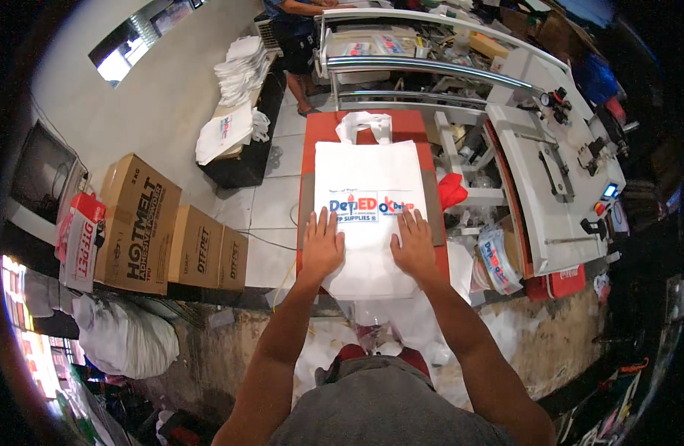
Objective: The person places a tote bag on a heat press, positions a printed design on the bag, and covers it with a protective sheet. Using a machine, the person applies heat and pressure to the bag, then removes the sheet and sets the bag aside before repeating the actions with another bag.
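Observation:
A white tote bag (368, 167) with a blue and red print lies flat in front of me, its handles pointing away. Under it is a red board (403, 125) with a grey-brown band across it. My left hand (323, 245) rests palm down on the bag's left side, fingers stretched out by the print's edge. On the right side my right hand (414, 244) lies flat in the same way, fingertips at the print's right end. Neither hand grips anything. Part of the print's lower edge is hard to make out.
At the right stands a white heat press (550, 193) with a metal rail (431, 68). Stacked white bags (241, 70) sit on a dark table at the far left. Brown cartons (145, 223) stand at the left. A person (293, 44) works at the back. Printed film (498, 256) lies right.

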The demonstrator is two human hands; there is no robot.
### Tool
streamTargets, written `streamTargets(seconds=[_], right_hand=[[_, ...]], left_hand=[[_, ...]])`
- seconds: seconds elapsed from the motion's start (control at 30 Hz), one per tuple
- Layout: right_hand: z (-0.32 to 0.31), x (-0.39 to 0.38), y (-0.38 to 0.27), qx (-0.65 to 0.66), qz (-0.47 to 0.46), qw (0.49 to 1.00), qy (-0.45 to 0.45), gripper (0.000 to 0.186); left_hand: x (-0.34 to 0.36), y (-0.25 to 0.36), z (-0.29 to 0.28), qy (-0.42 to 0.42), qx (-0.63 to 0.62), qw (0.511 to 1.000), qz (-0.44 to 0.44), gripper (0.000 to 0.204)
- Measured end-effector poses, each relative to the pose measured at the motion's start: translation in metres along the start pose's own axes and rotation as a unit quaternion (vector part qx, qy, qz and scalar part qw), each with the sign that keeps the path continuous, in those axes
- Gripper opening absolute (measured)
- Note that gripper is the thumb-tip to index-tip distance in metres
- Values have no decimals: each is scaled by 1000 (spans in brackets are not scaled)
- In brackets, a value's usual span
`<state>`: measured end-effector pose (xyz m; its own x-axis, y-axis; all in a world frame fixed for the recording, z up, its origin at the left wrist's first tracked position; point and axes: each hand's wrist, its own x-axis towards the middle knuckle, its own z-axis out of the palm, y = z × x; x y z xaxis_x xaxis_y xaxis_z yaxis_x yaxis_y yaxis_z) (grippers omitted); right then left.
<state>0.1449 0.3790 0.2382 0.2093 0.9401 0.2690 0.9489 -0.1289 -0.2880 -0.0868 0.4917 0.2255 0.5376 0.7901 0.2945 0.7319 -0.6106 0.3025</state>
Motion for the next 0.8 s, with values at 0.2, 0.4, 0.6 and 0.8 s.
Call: streamTargets(seconds=[0.2, 0.4, 0.6, 0.8], right_hand=[[-1, 0, 1, -5, -8, 1000, 19, 53], [-4, 0, 1, -1, -5, 1000, -7, 56], [-5, -1, 0, 6, 6, 1000, -13, 58], [-5, 1, 0, 31, 20, 999, 4, 66]], left_hand=[[1, 0, 3, 5, -1, 1000, 3, 59], [1, 1, 0, 12, -14, 1000, -1, 59], [1, 1, -1, 22, -10, 1000, 13, 59], [2, 3, -3, 39, -57, 998, -6, 65]])
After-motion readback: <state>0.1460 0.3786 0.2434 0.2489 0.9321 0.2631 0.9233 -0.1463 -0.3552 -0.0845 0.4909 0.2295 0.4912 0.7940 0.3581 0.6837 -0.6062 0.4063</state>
